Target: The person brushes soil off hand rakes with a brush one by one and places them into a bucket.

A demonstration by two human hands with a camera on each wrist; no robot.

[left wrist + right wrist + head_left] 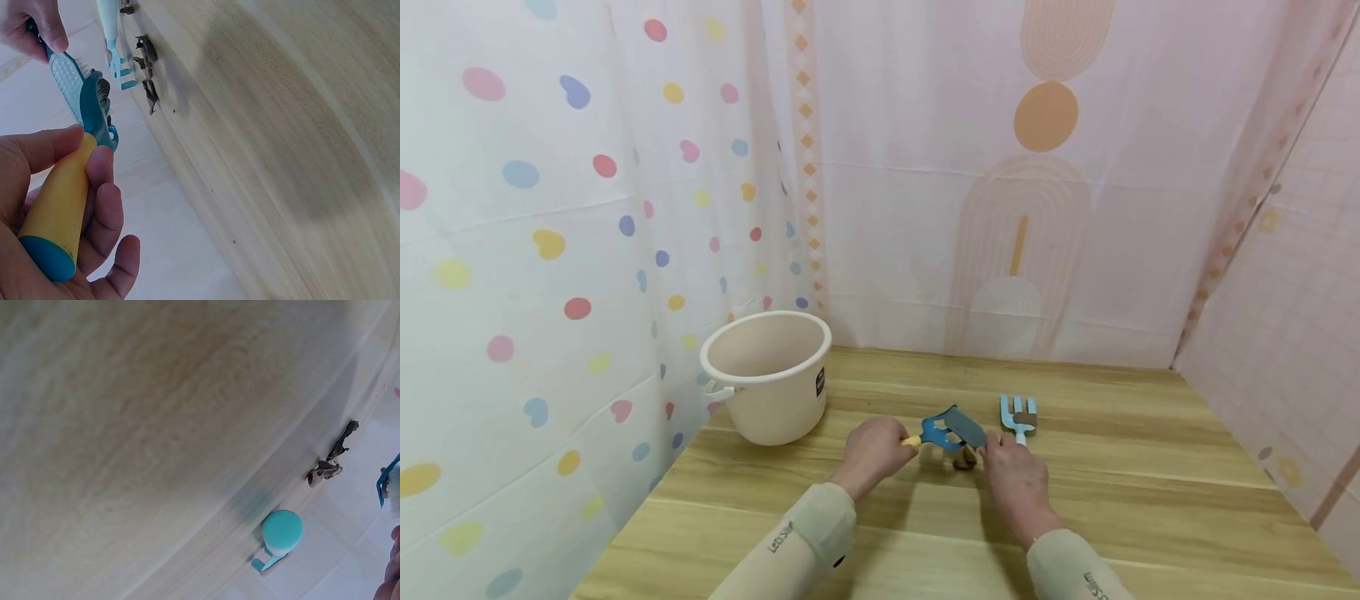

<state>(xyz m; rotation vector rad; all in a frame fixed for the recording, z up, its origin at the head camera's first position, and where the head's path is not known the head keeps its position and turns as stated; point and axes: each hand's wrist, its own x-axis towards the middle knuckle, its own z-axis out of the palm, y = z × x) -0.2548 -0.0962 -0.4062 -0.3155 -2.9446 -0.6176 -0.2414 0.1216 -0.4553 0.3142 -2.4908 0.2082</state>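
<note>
My left hand (876,450) grips the yellow handle (61,203) of a small blue hand shovel with cut-outs in its head (937,432). My right hand (1013,475) holds a brush (967,427) with a blue-grey back and white bristles. The brush overlaps the shovel's head, its bristles facing it, and dark bits (104,94) show between the two. Below them on the table lie shrivelled brown pieces (965,458), like dried leaves. In the right wrist view only some fingers (390,575) of a hand show at the edge.
Just beyond my right hand a light-blue toy garden fork (1019,421) lies on the wooden table (1120,467), with a brown piece by its tines. A cream bucket (778,408) with a handle stands at the back left. Patterned curtains (887,208) enclose the table's back and sides.
</note>
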